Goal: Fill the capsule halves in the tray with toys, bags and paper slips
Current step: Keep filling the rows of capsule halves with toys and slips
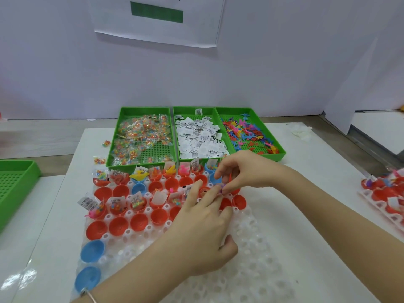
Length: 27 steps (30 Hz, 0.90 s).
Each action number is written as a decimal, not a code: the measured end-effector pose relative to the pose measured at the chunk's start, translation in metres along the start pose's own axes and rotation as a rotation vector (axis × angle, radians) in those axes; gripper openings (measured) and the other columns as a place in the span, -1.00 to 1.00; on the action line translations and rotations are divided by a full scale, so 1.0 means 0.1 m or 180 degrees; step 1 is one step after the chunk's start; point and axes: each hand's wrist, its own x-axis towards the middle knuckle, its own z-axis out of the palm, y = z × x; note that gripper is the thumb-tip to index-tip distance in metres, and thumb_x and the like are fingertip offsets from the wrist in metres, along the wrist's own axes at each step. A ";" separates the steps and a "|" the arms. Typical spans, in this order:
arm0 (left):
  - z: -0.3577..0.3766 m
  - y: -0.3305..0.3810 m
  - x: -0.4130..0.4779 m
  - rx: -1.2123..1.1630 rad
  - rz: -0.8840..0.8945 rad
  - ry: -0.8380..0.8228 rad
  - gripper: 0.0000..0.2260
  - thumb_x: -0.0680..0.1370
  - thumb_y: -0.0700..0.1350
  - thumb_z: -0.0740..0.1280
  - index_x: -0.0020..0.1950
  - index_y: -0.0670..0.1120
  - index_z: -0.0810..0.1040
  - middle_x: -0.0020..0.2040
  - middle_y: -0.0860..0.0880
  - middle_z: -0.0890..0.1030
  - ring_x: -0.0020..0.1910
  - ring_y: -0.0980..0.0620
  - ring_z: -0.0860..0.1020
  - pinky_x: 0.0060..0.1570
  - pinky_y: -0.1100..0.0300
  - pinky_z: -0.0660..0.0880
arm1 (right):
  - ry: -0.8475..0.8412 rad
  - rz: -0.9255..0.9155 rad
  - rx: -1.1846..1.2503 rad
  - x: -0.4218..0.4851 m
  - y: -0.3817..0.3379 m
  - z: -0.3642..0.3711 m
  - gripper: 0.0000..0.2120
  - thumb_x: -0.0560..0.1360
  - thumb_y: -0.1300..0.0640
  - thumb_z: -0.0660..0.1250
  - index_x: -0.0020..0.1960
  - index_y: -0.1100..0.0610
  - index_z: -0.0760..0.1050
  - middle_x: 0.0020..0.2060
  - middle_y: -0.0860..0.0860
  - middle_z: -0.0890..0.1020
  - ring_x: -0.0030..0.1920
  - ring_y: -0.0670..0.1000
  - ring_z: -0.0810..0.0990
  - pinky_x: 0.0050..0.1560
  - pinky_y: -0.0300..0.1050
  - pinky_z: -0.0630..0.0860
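Observation:
A clear plastic tray (pixel 247 267) holds rows of red capsule halves (pixel 119 225) and a few blue ones (pixel 93 251). Several halves in the far rows hold bead bags, paper slips and toys. My right hand (pixel 244 169) pinches a small purple toy (pixel 223 190) over the tray's right side. My left hand (pixel 203 228) lies over the tray's middle with its fingers stretched toward the same toy, touching it. Three green bins behind hold bead bags (pixel 140 136), paper slips (pixel 197 136) and coloured toys (pixel 247 133).
An empty green bin (pixel 15 189) stands at the left edge. A second tray with filled red halves (pixel 384 193) lies at the right edge. Two loose bead bags (pixel 100 160) lie left of the bins. A white wall panel rises behind.

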 end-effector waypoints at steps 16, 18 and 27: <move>-0.28 -0.30 -0.01 -0.0666 -0.0490 0.0531 -0.57 0.45 0.08 0.09 0.21 0.07 0.59 0.27 0.10 0.57 0.32 0.04 0.49 0.35 -0.09 0.11 | 0.1161 0.0036 0.0919 -0.16 0.40 -0.40 -0.87 0.33 -0.06 0.53 -0.14 -0.14 0.65 -0.29 -0.12 0.64 -0.33 -0.17 0.53 -0.35 -0.26 0.48; -0.34 -0.43 0.04 -0.0722 -0.0601 0.0718 -0.58 0.46 0.06 0.09 0.19 0.08 0.61 0.22 0.13 0.59 0.26 0.06 0.52 0.32 -0.03 0.08 | 0.1658 0.0144 0.1159 -0.12 0.57 -0.45 -0.92 0.41 0.10 0.50 -0.15 -0.06 0.66 -0.30 -0.10 0.65 -0.30 -0.12 0.56 -0.33 -0.26 0.50; -0.25 -1.13 0.84 -0.1319 -0.1120 0.0721 -0.74 0.60 -0.09 0.22 0.24 0.13 0.54 0.25 0.18 0.54 0.26 0.13 0.45 0.40 0.04 0.18 | 0.2131 0.0685 0.0681 0.35 0.91 -0.46 -0.85 0.44 0.22 0.46 -0.17 -0.03 0.60 -0.23 -0.16 0.61 -0.19 -0.19 0.57 -0.33 -0.48 0.42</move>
